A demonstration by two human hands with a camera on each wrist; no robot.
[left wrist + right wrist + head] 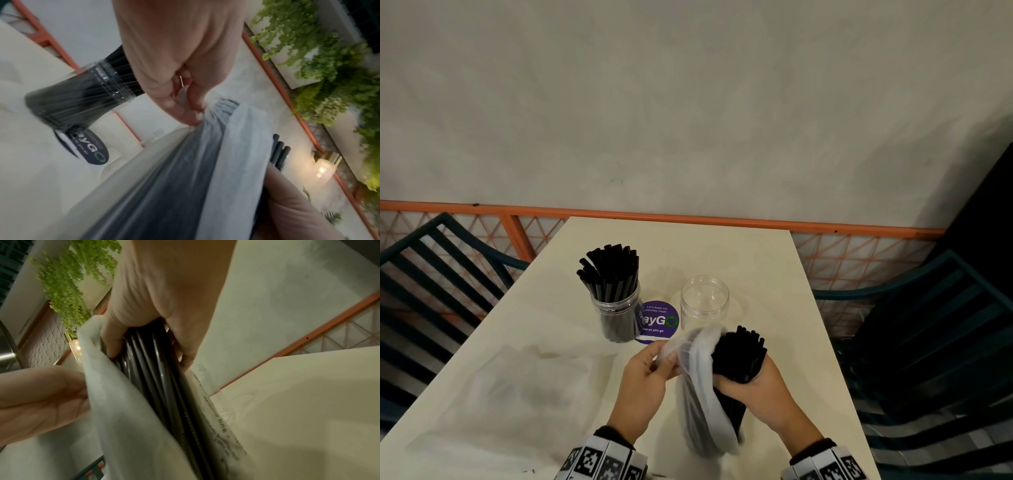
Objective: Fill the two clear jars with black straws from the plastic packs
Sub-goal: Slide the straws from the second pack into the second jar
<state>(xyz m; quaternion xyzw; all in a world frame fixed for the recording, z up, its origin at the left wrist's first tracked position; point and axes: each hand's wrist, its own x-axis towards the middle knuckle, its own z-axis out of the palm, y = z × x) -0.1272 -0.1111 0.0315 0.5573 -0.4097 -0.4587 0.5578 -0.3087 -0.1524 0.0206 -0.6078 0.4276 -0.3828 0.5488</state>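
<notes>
- Our right hand (753,383) has its fingers (115,340) and thumb wrapped tight round a bundle of black straws (739,353), gripping it about halfway along, with the bundle's upper ends fanned above our knuckles.
- Our left hand (643,380) pinches the open lip of the plastic pack (698,383) between thumb (176,110) and curled fingertips, just left of the bundle.
- The pack is milky and translucent; it hangs slack round the lower part of the bundle, its mouth peeled off to the left, and its bottom reaches down toward the near edge of the table (808,342).
- In the right wrist view the straws (156,369) run down inside the pack's white film (127,418), and printed lettering shows on the clear side of it; we cannot read the print.
- The empty clear jar (704,301) stands upright just beyond the bundle, open at the top, apart from both hands.
- Left of the bundle and farther back stands the filled jar (616,308), upright and packed with black straws that rise well above its rim.
- A round purple sticker (659,322) lies flat on the table between the two jars.
- A flattened clear plastic pack (534,387) lies on the table well left of the bundle, beyond our left hand.
- Dark slatted chairs (935,359) stand at both sides of the table, and an orange railing (688,217) runs behind it.
</notes>
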